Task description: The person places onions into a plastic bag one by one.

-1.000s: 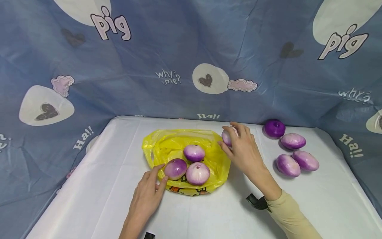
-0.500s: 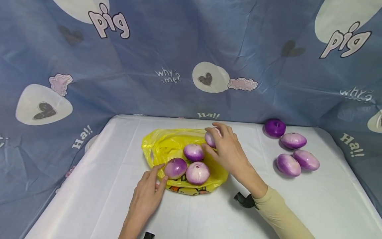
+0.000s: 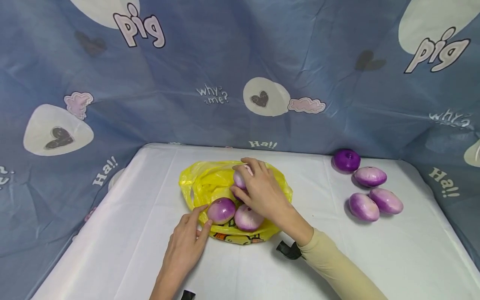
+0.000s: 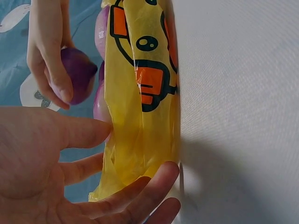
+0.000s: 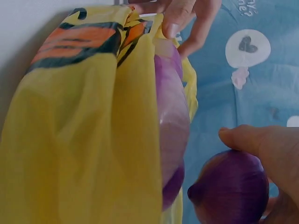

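Observation:
A yellow plastic bag (image 3: 204, 175) lies on the white-covered table with its mouth spread upward. Inside it rest purple onions, a darker one (image 3: 221, 211) and a paler one (image 3: 247, 218) at the front; a third behind them is mostly covered by my right hand (image 3: 260, 191). That hand grips another onion (image 3: 239, 180) above the bag; in the right wrist view this onion (image 5: 232, 189) hangs beyond the bag's rim, its pointed end toward the bag. My left hand (image 3: 183, 239) touches the bag's front left edge, fingers spread and fairly straight, thumb (image 4: 88, 133) at the rim.
Several more onions lie at the back right of the table: a dark purple onion (image 3: 346, 161) and paler ones such as the nearest onion (image 3: 363, 207). A blue patterned cloth (image 3: 180, 116) hangs behind and beside the table. Black straps (image 3: 289, 251) show at both wrists.
My right hand has carried its onion leftward from the bag's right edge to over the onions inside, covering the rear one. My left hand has stayed at the bag's edge.

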Motion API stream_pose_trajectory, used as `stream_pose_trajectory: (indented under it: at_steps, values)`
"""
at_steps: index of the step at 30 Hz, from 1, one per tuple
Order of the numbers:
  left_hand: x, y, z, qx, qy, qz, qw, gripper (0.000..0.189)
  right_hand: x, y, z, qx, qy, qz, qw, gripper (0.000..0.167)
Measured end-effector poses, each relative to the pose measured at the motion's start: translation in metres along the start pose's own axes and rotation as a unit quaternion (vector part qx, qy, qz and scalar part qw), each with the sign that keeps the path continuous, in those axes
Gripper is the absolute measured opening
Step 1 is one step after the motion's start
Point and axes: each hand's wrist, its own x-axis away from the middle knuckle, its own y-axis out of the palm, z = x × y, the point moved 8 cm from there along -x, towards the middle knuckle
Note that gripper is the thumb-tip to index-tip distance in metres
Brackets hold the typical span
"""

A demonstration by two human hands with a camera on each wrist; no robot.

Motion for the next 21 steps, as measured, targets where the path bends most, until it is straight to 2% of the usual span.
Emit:
stream_pose_trajectory:
  at_steps: [7, 21]
  values:
    - [-0.001, 0.0, 0.001, 0.001, 0.008, 0.003, 1.0, 0.043, -0.007, 0.013, -0.01, -0.005, -0.004, -0.032, 0.9995, 0.049]
    - [0.0, 0.001, 0.002, 0.001, 0.009, 0.002, 1.0, 0.043, -0.019, 0.036, -0.027, -0.03, -0.026, -0.053, 0.9978, 0.048]
